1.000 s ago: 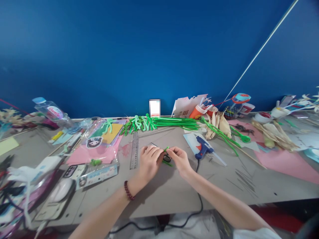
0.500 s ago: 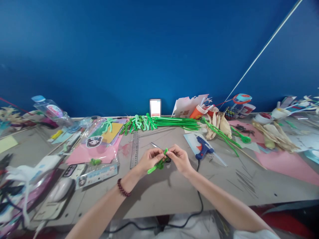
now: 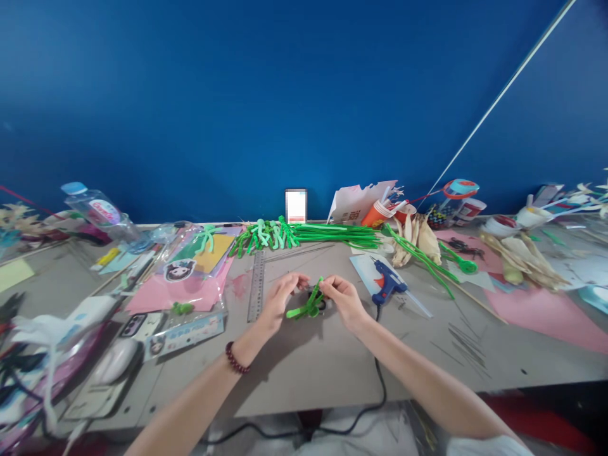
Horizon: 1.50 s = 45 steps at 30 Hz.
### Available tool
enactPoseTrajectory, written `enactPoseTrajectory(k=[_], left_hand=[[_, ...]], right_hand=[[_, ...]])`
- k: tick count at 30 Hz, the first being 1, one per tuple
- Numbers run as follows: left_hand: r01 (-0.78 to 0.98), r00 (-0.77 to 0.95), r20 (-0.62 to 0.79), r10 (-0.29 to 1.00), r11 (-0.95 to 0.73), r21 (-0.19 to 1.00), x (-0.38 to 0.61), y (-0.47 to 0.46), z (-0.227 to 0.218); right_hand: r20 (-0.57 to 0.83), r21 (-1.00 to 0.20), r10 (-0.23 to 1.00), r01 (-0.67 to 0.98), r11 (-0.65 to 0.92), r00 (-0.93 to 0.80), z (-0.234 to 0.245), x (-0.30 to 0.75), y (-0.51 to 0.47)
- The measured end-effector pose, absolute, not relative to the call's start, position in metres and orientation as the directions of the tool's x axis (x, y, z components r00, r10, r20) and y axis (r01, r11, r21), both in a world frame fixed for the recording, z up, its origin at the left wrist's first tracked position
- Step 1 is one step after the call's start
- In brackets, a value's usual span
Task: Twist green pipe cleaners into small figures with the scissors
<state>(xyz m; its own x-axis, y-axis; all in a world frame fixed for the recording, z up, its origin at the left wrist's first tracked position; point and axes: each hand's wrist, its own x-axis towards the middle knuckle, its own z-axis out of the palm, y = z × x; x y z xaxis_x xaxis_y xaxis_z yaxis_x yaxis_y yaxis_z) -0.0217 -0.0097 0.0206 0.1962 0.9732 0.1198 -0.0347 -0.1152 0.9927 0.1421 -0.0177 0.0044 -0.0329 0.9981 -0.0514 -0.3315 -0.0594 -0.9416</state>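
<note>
Between my hands is a small bent shape of green pipe cleaners, with short arms sticking out from its middle. My right hand pinches its upper end between thumb and fingers. My left hand is apart from it on the left, its fingers stretched and holding nothing. Scissors lie behind the green shape, mostly hidden by it. Farther back lies a bundle of green pipe cleaner stems, and beside it a pile of bent light and dark green pieces.
A metal ruler lies left of my hands. To the right is a blue glue gun with its cord trailing off the front edge. Thin wires lie farther right. Plastic packets, a mouse and a bottle are at left.
My left hand has let go of the green pipe cleaner shape and opened, moving slightly left. The shape now hangs from my right hand, its arms more visible.
</note>
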Motion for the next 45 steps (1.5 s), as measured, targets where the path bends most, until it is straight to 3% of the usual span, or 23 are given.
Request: enactPoseTrajectory(k=[3, 6, 8, 10, 15, 18, 22, 29, 32, 35, 38, 40, 45], left_hand=[[0.257, 0.073, 0.517, 0.853, -0.517, 0.816, -0.026, -0.02, 0.027], [0.503, 0.204, 0.783, 0.588, -0.749, 0.431, -0.024, -0.031, 0.028], [0.605, 0.333, 0.834, 0.439, -0.778, 0.168, -0.02, -0.035, 0.027], [0.689, 0.414, 0.823, 0.39, -0.725, -0.003, -0.016, -0.034, 0.025], [0.809, 0.445, 0.782, 0.436, -0.571, -0.142, -0.015, -0.027, 0.019], [0.806, 0.439, 0.756, 0.486, -0.585, -0.092, -0.017, -0.026, 0.015], [0.76, 0.441, 0.664, 0.603, -0.645, 0.081, -0.018, -0.025, 0.014], [0.469, 0.382, 0.551, 0.742, -0.669, 0.576, -0.018, -0.019, 0.025], [0.255, 0.391, 0.4, 0.829, -0.516, 0.818, -0.018, -0.019, 0.031], [0.016, 0.464, 0.131, 0.876, -0.156, 0.988, -0.017, -0.019, 0.034], [-0.183, 0.534, -0.073, 0.843, 0.199, 0.963, -0.017, -0.018, 0.03], [-0.238, 0.565, -0.155, 0.81, 0.34, 0.91, -0.017, -0.015, 0.025], [-0.238, 0.49, -0.26, 0.832, 0.414, 0.878, -0.014, -0.01, 0.019]], right_hand=[[-0.066, -0.946, 0.997, -0.322, -0.049, 0.042, 0.001, 0.143, -0.015], [-0.071, -0.939, 0.996, -0.34, -0.045, 0.063, -0.001, 0.141, -0.015], [-0.079, -0.932, 0.996, -0.358, -0.056, 0.05, -0.002, 0.14, -0.016], [-0.093, -0.922, 0.995, -0.38, -0.074, 0.03, -0.004, 0.139, -0.017], [-0.094, -0.898, 0.995, -0.429, -0.101, -0.038, -0.008, 0.137, -0.02], [-0.089, -0.907, 0.994, -0.409, -0.106, -0.061, -0.006, 0.134, -0.022], [-0.064, -0.924, 0.997, -0.374, -0.078, -0.049, -0.001, 0.134, -0.023], [-0.017, -0.946, 0.997, -0.321, -0.038, -0.07, 0.005, 0.139, -0.018], [-0.004, -0.941, 0.994, -0.335, -0.04, -0.109, 0.004, 0.141, -0.017], [0.033, -0.919, 0.977, -0.391, -0.052, -0.209, 0.004, 0.14, -0.018], [0.058, -0.888, 0.965, -0.454, -0.067, -0.257, 0.007, 0.138, -0.021], [0.041, -0.873, 0.968, -0.48, -0.087, -0.249, 0.009, 0.137, -0.022], [-0.005, -0.898, 0.994, -0.437, -0.052, -0.109, 0.008, 0.138, -0.019]])
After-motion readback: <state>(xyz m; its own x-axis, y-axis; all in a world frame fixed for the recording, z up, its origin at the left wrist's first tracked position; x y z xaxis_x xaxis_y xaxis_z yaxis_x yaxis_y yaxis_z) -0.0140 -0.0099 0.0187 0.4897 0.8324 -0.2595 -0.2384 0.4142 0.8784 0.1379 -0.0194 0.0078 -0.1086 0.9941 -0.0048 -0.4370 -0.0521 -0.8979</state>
